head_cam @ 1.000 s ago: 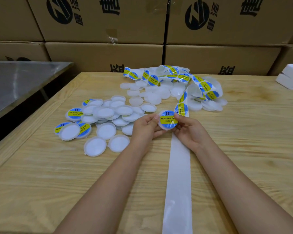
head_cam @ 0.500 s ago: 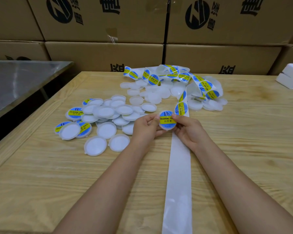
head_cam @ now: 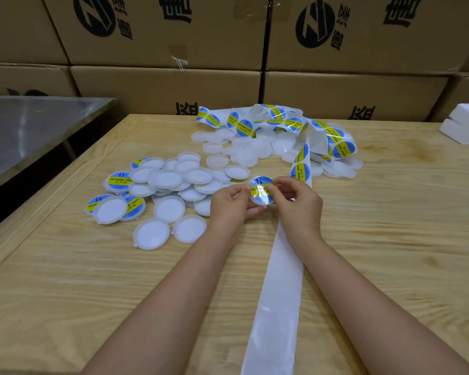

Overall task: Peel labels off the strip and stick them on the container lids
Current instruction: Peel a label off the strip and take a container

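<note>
Both forearms reach forward over the table [head_cam: 65, 293]. The left hand [head_cam: 232, 203] pinches the lid [head_cam: 263, 200] by its rim, just above the bare backing strip [head_cam: 282, 280]. The right hand [head_cam: 298, 201] curls its fingers onto the lid's label [head_cam: 259, 182], covering yellow-band text that was readable 0.5 s ago.

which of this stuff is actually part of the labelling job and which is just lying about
In the job: held lid, gripped by left hand and right hand; label strip; bare backing strip; lid pile at left; plain lids behind.
Lying about: cardboard boxes; metal table; white block.
</note>
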Motion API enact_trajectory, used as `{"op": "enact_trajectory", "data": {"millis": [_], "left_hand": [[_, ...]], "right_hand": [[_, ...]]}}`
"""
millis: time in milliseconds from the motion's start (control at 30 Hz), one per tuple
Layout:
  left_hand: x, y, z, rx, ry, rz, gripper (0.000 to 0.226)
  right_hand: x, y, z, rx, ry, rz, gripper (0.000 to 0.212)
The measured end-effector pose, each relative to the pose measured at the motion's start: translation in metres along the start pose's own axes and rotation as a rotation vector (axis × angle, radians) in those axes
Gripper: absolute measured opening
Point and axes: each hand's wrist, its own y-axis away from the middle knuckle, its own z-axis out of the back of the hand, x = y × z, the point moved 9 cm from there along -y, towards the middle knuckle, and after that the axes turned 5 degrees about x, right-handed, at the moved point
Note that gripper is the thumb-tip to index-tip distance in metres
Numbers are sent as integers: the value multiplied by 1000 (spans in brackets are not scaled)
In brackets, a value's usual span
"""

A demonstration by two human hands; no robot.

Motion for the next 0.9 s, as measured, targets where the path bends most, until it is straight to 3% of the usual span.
{"op": "enact_trajectory", "data": {"millis": [100,133,233,433,900], "left_hand": [[-1,1,-1,13,-30,-6,19],[-1,1,-2,24,-35,-10,18],[-2,3,-7,65,-28,-21,18],[-3,4,-10,117,-25,-19,20],[-5,4,-1,67,252,3,14]], "right_hand": [[-3,0,1,9,-21,-25,54],[-5,-1,2,1,-21,-28,51],[-5,-2,4,-36,3,-28,7],[-9,-1,7,-108,-36,-73,23],[6,4,-22,192,-57,39,32]]}}
